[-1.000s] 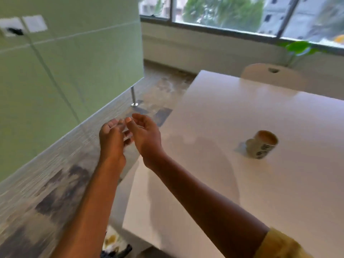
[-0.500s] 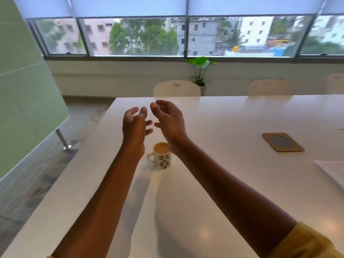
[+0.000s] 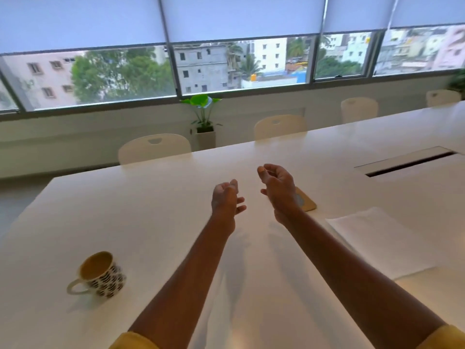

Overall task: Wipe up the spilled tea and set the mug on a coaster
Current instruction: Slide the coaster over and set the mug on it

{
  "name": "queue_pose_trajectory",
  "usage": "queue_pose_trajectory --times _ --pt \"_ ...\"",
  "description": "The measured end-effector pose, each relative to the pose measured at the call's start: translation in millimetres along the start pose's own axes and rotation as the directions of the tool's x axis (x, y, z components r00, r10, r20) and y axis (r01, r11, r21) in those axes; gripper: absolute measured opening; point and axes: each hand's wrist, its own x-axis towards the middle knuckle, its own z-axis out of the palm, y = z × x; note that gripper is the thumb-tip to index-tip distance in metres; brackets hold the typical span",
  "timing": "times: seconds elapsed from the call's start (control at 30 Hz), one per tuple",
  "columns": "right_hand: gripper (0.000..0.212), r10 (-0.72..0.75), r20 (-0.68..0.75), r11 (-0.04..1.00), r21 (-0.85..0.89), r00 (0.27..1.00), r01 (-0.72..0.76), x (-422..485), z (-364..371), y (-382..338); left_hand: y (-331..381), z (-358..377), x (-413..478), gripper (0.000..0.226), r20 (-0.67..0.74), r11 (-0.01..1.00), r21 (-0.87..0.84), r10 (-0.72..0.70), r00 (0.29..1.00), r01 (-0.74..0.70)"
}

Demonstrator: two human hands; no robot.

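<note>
Both arms reach out over the long white table (image 3: pixel 141 222), palms turned inward and facing each other, neither touching anything. The left hand (image 3: pixel 225 201) has its fingers loosely spread and empty; the right hand (image 3: pixel 278 188) is held a little farther out, fingers curled but not closed, also empty. The two hands are near each other with a clear gap between them. The mug (image 3: pixel 102 274), cream with a dark spotted pattern and a handle pointing left, stands upright on the bare tabletop well apart from both hands, down at the near left, closer to the left elbow than to either palm; it holds pale brown tea. The coaster (image 3: pixel 305 204), a tan square with a grey centre, lies flat just behind the right wrist, which covers part of it. A white cloth or paper towel (image 3: pixel 377 240) lies flat to the right of the right forearm, near the coaster. No spill can be made out on the glossy surface. Yellow sleeves (image 3: pixel 130 342) show at the bottom edge.
</note>
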Motion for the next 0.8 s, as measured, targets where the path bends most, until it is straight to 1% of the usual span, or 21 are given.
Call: queue_pose_trajectory --times 0.1,0.27,0.4,0.47,0.5,0.6,0.7,0.73,0.8 --pt "0.042 0.054 -0.086 0.998 -0.015 0.995 -0.056 38.4 -37.3 27.3 -24.2 45.4 25.0 0.037 0.062 0.997 0.014 -0.079 0.995 0.079" --pt "0.043 0.123 -0.150 0.989 -0.066 0.981 -0.134 81.1 -73.5 69.5 -57.5 94.6 58.4 0.038 0.084 0.982 0.044 -0.188 0.979 0.185" --pt "0.047 0.143 -0.139 0.975 -0.149 0.980 -0.163 107.2 -89.8 105.4 -81.6 120.5 78.7 0.041 0.068 0.964 0.065 -0.263 0.962 0.259" --pt "0.051 0.145 -0.118 0.957 -0.237 0.982 -0.170 118.5 -95.8 119.6 -90.4 129.1 85.4 0.039 0.043 0.954 0.080 -0.292 0.955 0.288" --pt "0.054 0.149 -0.106 0.939 -0.297 0.983 -0.174 124.0 -98.6 125.8 -94.2 132.1 87.9 0.034 0.032 0.951 0.082 -0.301 0.953 0.298" --pt "0.068 0.173 -0.055 0.838 -0.516 0.983 -0.176 138.4 -106.3 139.4 -104.2 137.9 95.5 0.024 0.002 0.949 0.066 -0.310 0.951 0.309" --pt "0.075 0.203 -0.008 0.656 -0.741 0.979 -0.142 147.1 -110.8 146.5 -110.2 141.3 101.2 0.021 -0.006 0.952 0.068 -0.299 0.954 0.299" --pt "0.075 0.209 -0.005 0.600 -0.789 0.978 -0.132 148.4 -110.6 147.7 -111.4 142.1 102.3 0.022 -0.005 0.952 0.065 -0.299 0.954 0.299" --pt "0.076 0.218 -0.017 0.521 -0.843 0.976 -0.131 150.0 -108.3 148.7 -113.2 143.5 104.3 0.024 -0.003 0.952 0.050 -0.304 0.953 0.303"
